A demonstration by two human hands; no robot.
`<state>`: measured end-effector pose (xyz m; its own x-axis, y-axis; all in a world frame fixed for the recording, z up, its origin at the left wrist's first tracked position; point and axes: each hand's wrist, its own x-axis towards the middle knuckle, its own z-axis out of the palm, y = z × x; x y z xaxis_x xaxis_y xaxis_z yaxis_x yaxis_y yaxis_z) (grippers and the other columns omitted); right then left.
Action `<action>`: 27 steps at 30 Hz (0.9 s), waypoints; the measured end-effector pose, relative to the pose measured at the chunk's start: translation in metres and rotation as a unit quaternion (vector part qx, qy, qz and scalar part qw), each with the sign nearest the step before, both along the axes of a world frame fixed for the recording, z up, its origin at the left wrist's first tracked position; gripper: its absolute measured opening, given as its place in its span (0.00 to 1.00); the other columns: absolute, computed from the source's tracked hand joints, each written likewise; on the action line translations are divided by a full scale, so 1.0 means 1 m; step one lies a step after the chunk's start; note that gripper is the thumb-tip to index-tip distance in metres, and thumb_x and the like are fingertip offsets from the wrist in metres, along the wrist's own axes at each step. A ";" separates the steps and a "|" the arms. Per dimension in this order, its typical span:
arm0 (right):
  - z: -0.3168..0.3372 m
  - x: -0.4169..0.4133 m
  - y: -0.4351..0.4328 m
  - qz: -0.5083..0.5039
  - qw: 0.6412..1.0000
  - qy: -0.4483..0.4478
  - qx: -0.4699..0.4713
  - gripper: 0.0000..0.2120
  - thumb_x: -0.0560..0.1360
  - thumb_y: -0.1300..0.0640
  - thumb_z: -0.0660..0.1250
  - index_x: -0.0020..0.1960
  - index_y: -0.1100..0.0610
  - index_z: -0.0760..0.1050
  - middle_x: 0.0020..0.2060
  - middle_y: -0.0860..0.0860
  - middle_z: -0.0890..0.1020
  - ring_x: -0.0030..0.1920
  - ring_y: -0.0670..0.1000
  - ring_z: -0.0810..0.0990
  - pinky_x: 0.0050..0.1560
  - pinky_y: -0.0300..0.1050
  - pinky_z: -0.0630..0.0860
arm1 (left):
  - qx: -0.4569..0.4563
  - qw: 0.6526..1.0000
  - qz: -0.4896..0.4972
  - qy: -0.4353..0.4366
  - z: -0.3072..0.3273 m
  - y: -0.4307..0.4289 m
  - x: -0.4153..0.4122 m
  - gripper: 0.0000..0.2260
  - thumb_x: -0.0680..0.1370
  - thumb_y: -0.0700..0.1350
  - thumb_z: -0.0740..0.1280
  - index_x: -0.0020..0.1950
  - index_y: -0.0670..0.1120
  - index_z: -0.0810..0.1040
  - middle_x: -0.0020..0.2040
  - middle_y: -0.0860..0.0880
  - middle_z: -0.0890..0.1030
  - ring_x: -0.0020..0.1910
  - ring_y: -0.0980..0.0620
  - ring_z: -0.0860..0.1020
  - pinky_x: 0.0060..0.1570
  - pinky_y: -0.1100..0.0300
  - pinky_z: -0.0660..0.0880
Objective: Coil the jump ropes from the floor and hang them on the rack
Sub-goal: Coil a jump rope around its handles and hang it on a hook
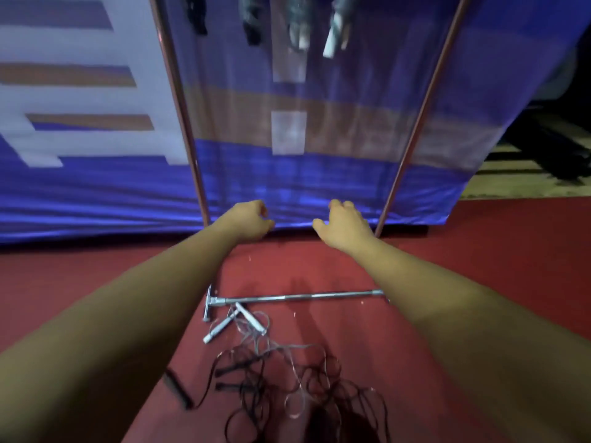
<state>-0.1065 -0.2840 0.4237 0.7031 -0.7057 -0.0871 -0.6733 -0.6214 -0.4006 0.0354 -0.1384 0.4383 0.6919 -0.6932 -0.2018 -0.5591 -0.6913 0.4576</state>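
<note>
both bare arms are stretched forward from the lower corners of the frame toward its centre. the left hand (pixel 248 220) is seen just left of centre, fingers loosely curled inward, with nothing gripped in it. the right hand (pixel 343 223) is seen just right of centre, palm turned down, fingers bent and slightly spread, likewise empty. the two hands are held near each other but apart, in front of the lower edge of a blue banner (pixel 96 193) that fills the upper half of the frame.

the rack (pixel 180 100) is shown as two thin reddish poles that rise from the floor beside the hands and spread toward the top of the frame. near the top centre, several dark and pale items (pixel 297 24) are seen hanging between the poles; they are too blurred to be told apart.

the jump ropes (pixel 287 378) are left on the red floor (pixel 495 251) in the lower centre of the frame, below and between the forearms. black and pale cords are tangled together in a loose pile. two silver handles (pixel 236 321) lie at the upper left of the pile, and a black handle (pixel 177 390) lies at its left. a metal bar (pixel 303 297) with a short crosspiece at its left end is laid flat on the floor just above the pile, touching the silver handles or just beside them; which cannot be told.
</note>
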 end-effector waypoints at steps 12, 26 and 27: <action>-0.229 -0.021 0.081 0.031 0.986 0.105 0.129 0.24 0.76 0.47 0.63 0.63 0.63 0.72 0.61 0.65 0.75 0.63 0.64 0.74 0.63 0.53 0.74 | 0.128 0.984 0.001 0.123 -0.225 0.099 -0.030 0.15 0.80 0.49 0.63 0.59 0.40 0.80 0.58 0.39 0.81 0.59 0.40 0.78 0.56 0.55 0.74; -0.405 -0.034 0.171 0.129 0.958 0.166 0.197 0.15 0.72 0.51 0.68 0.54 0.60 0.78 0.53 0.60 0.79 0.59 0.61 0.76 0.61 0.50 0.74 | 0.172 0.963 0.013 0.206 -0.425 0.155 -0.068 0.19 0.71 0.51 0.68 0.60 0.48 0.82 0.60 0.43 0.80 0.60 0.40 0.78 0.58 0.53 0.75; -0.412 -0.033 0.177 0.137 0.955 0.168 0.200 0.15 0.72 0.50 0.69 0.54 0.59 0.78 0.53 0.60 0.79 0.59 0.61 0.76 0.61 0.50 0.74 | 0.162 0.968 0.016 0.192 -0.438 0.159 -0.068 0.22 0.68 0.53 0.66 0.60 0.49 0.82 0.59 0.42 0.80 0.60 0.40 0.78 0.60 0.51 0.75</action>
<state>-0.1394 -0.1074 0.0114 0.7412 -0.3622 -0.5651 -0.6399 -0.6353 -0.4322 -0.0331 0.0211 0.0003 0.5420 -0.5304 -0.6519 -0.3673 -0.8472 0.3839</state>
